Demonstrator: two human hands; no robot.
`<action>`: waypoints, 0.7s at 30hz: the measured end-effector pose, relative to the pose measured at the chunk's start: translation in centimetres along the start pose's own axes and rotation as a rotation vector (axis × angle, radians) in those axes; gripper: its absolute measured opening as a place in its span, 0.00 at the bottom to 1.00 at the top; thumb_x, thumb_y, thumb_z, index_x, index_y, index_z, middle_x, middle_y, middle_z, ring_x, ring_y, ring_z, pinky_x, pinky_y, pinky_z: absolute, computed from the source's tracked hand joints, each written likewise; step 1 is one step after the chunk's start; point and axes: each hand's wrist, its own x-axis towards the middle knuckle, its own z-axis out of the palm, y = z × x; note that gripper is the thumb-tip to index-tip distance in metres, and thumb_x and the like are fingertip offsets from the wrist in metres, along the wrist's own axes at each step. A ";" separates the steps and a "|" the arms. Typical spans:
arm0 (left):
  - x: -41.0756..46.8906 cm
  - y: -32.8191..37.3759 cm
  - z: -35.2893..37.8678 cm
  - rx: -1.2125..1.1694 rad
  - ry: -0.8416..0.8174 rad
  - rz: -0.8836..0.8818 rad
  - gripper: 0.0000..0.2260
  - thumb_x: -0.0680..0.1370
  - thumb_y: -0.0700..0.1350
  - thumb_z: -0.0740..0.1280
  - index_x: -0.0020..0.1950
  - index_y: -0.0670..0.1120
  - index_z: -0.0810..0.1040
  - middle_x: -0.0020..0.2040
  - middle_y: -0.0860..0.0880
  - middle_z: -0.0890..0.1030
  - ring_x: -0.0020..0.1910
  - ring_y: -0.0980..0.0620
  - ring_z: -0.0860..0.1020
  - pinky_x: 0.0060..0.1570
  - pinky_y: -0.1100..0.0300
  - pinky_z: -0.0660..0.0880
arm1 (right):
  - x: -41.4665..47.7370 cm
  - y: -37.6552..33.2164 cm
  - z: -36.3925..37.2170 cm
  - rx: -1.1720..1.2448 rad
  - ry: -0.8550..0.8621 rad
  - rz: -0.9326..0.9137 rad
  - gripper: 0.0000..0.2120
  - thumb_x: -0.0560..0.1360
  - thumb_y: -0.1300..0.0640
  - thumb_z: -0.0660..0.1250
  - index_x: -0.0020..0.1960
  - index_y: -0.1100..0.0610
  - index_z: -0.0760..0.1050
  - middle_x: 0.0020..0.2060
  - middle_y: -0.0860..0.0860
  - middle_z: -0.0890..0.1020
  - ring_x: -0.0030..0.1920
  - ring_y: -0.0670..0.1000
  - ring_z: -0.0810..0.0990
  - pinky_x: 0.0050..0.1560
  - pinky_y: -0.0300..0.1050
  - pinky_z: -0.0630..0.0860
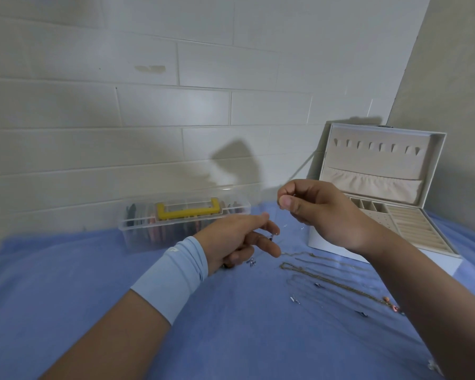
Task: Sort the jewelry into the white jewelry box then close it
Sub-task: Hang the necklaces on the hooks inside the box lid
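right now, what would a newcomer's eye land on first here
The two hands mid-frame: the right hand raised, pinching a tiny piece, the left hand lower with a small dark charm at its fingertips. Behind them the white jewelry box stands open at the right, thin chains on the blue cloth before it.

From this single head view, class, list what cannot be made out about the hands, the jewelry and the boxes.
Head view:
Fine piece pinched by the right hand: too thin, fingers cover it.
Small dark piece at the left hand: too small to tell if held.
Clear box contents: blurred.
White jewelry box front compartments: behind the right forearm.
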 end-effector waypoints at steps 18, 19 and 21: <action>0.6 0.1 -0.7 -0.366 0.145 0.115 0.05 0.75 0.48 0.71 0.46 0.48 0.81 0.42 0.53 0.85 0.20 0.57 0.59 0.24 0.64 0.52 | -0.2 -0.5 -0.6 0.029 -0.135 0.008 0.10 0.76 0.55 0.64 0.46 0.62 0.77 0.35 0.46 0.77 0.35 0.48 0.69 0.39 0.35 0.67; 0.6 0.1 -0.6 -0.356 0.148 0.120 0.08 0.71 0.50 0.74 0.44 0.48 0.80 0.37 0.54 0.83 0.20 0.57 0.59 0.23 0.65 0.53 | -0.2 -0.6 -0.6 0.020 -0.139 0.000 0.10 0.76 0.54 0.65 0.46 0.61 0.78 0.36 0.49 0.77 0.37 0.48 0.70 0.41 0.37 0.68; 0.8 -0.1 -0.5 -0.370 0.190 0.124 0.12 0.64 0.48 0.77 0.41 0.49 0.77 0.27 0.54 0.74 0.20 0.57 0.59 0.21 0.66 0.54 | -0.2 -0.8 -0.3 -0.015 -0.153 -0.013 0.11 0.75 0.49 0.67 0.46 0.57 0.79 0.39 0.59 0.76 0.39 0.51 0.70 0.44 0.46 0.69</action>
